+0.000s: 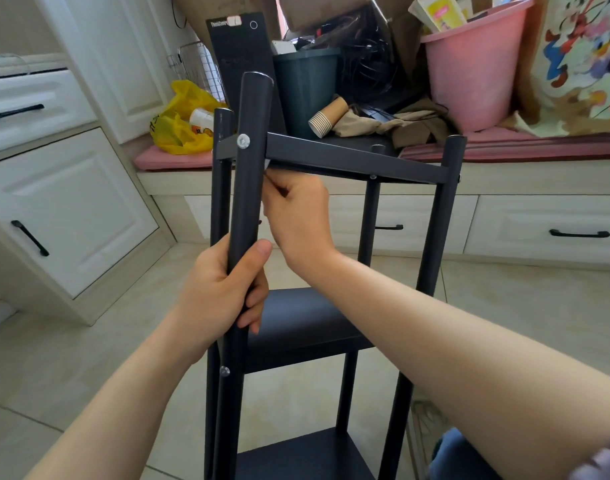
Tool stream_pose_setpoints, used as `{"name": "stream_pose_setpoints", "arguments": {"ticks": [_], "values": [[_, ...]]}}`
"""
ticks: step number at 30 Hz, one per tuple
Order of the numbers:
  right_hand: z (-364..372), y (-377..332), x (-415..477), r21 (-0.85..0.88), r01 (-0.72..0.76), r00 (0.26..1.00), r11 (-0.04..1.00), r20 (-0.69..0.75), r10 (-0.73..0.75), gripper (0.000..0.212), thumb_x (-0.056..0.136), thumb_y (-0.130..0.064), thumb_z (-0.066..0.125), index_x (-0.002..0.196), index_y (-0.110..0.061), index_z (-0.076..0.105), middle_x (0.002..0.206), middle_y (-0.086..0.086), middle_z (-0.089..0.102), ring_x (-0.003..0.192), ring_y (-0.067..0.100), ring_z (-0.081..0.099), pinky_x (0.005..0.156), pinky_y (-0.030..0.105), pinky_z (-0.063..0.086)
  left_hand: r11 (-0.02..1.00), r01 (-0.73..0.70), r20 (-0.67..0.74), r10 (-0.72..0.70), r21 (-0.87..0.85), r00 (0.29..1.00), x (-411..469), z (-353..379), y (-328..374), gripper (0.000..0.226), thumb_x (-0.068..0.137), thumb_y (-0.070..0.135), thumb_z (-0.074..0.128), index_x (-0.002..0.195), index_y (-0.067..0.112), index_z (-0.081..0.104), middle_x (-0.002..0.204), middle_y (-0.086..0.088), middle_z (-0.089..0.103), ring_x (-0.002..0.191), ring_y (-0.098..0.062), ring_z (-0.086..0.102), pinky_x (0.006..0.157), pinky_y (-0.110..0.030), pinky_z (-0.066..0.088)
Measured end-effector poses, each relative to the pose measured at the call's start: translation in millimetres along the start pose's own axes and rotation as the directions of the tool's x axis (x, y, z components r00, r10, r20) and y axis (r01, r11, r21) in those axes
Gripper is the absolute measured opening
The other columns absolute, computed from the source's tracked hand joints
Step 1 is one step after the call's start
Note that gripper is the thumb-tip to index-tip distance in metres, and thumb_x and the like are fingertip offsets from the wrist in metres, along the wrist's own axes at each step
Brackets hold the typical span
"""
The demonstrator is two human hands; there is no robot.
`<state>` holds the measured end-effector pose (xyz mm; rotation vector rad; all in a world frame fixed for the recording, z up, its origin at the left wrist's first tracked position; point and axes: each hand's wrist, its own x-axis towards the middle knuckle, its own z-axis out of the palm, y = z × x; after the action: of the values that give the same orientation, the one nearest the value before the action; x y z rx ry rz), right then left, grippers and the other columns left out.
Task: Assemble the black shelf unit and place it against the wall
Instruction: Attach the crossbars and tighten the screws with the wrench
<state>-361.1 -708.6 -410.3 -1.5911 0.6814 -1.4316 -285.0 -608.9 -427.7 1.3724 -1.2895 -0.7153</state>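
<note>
- shelf unit [307, 320] stands upright on the floor [89, 358] right in front of the person; long axis vertical, three shelves stacked, the top one facing up.
- left hand [224, 289] is nearest the camera, with fingers and thumb wrapped round the front-left post [249, 161] about mid-height, gripping it.
- post runs straight up from that grip, top end pointing at the ceiling and leaning slightly right in this view.
- right hand [298, 220] is just above and right of the left hand, on the inner side of the post, right under the top frame [359, 161].
- right fingers [279, 190] are bunched narrow and pressed to the post; tips partly hidden, so cannot tell if they pinch a small part or tool.
- screw [243, 141] sits on the post's outer face at the frame joint, above the right fingers and on the far side of the post from them.
- judgement: this joint is the step in hand. The right hand is the nearer one, so the next move goes up and slightly left from those fingers.
- beyond is a cushioned surface [538, 147] with a yellow bag [179, 133], paper cups [326, 119] and a pink bucket [476, 74].
- unit is not yet set against any wall.
</note>
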Motion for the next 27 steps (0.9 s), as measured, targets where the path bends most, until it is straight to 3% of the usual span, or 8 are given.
{"name": "stream_pose_setpoints", "arguments": {"ticks": [4, 10, 13, 18, 20, 27], "values": [[-8.8, -1.3, 0.5, -0.044, 0.008, 0.998, 0.999, 0.056, -0.005, 0.044, 0.098, -0.013, 0.059, 0.055, -0.021, 0.054, 0.05, -0.012, 0.051, 0.052, 0.002, 0.046, 0.063, 0.024, 0.041, 1.0, 0.005, -0.009, -0.005, -0.006, 1.0, -0.7, -1.2, 0.0, 0.034, 0.086, 0.044, 0.052, 0.079, 0.015, 0.037, 0.049, -0.004, 0.038, 0.035, -0.019, 0.032, 0.039, -0.03, 0.042], [-40.7, -14.1, -0.6, -0.167, -0.045, 0.97, 0.985, 0.229, 0.083, 0.032, 0.093, -0.013, 0.061, 0.063, -0.003, 0.067, 0.037, -0.019, 0.045, 0.045, -0.001, 0.048, 0.058, 0.018, 0.037, 1.0, 0.008, 0.022, -0.008, -0.001, 1.0, 0.1, -4.4, -0.1, 0.037, 0.086, 0.046, 0.053, 0.079, 0.013, 0.037, 0.048, -0.004, 0.039, 0.035, -0.021, 0.033, 0.04, -0.031, 0.043], [-50.5, -20.0, -4.2, -0.175, -0.055, 0.965, 0.983, 0.243, 0.097, 0.031, 0.092, -0.014, 0.062, 0.065, -0.001, 0.07, 0.038, -0.021, 0.046, 0.048, -0.002, 0.049, 0.065, 0.027, 0.04, 1.0, 0.012, 0.036, -0.012, 0.004, 0.999, -1.1, -4.7, 0.5, 0.038, 0.086, 0.046, 0.052, 0.079, 0.012, 0.038, 0.049, -0.004, 0.04, 0.036, -0.021, 0.033, 0.041, -0.032, 0.043], [-52.1, -27.9, -3.7, -0.116, -0.089, 0.959, 0.989, 0.26, 0.116, 0.029, 0.094, -0.009, 0.06, 0.069, 0.003, 0.069, 0.036, -0.019, 0.045, 0.038, -0.003, 0.047, 0.049, 0.01, 0.033, 1.0, 0.019, 0.037, -0.019, 0.0, 0.999, -3.5, -1.9, 1.6, 0.037, 0.084, 0.046, 0.053, 0.081, 0.012, 0.039, 0.049, -0.003, 0.04, 0.036, -0.02, 0.034, 0.041, -0.031, 0.043], [-51.0, -27.9, -2.7, -0.092, -0.101, 0.955, 0.991, 0.271, 0.123, 0.029, 0.095, -0.007, 0.059, 0.068, 0.002, 0.067, 0.035, -0.019, 0.044, 0.037, -0.004, 0.046, 0.042, 0.01, 0.034, 1.0, 0.017, 0.037, -0.017, 0.002, 0.999, -3.4, -2.3, 1.3, 0.038, 0.084, 0.046, 0.053, 0.081, 0.012, 0.039, 0.049, -0.004, 0.04, 0.036, -0.02, 0.034, 0.041, -0.031, 0.043], [-47.9, -22.9, 0.3, -0.067, -0.088, 0.968, 0.994, 0.229, 0.101, 0.026, 0.095, -0.009, 0.059, 0.072, -0.003, 0.07, 0.04, -0.019, 0.048, 0.039, -0.002, 0.047, 0.045, 0.01, 0.034, 0.999, 0.034, 0.041, -0.034, -0.007, 0.999, 1.4, -5.0, 0.2, 0.039, 0.084, 0.046, 0.053, 0.081, 0.01, 0.038, 0.049, -0.005, 0.039, 0.036, -0.021, 0.033, 0.042, -0.031, 0.043]]}}
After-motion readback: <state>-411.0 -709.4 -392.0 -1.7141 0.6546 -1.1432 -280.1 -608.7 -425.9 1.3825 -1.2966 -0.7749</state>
